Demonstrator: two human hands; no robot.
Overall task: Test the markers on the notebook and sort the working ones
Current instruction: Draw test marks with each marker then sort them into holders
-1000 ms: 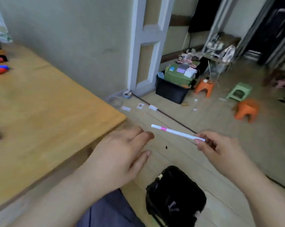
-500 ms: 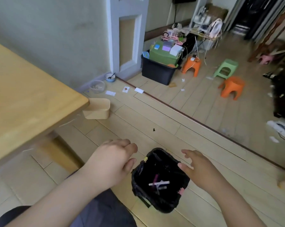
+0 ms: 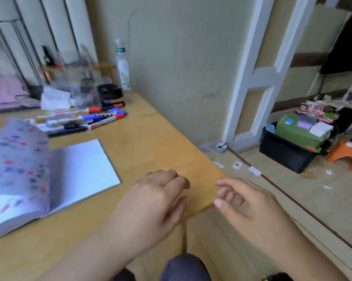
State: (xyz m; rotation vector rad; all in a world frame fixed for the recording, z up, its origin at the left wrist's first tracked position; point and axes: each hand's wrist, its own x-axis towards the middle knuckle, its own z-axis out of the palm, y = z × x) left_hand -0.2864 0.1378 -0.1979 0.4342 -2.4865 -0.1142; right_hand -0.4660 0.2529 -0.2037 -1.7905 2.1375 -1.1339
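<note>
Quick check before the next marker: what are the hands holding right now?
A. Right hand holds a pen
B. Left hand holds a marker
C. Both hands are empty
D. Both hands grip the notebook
C: the left hand and right hand hover open near the table's corner with nothing in their fingers; the markers lie beyond the open notebook.

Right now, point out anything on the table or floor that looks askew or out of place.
The notebook has its left pages lifted and curling instead of lying flat. Scraps of paper litter the floor by the wall. The markers lie in a loose pile.
</note>
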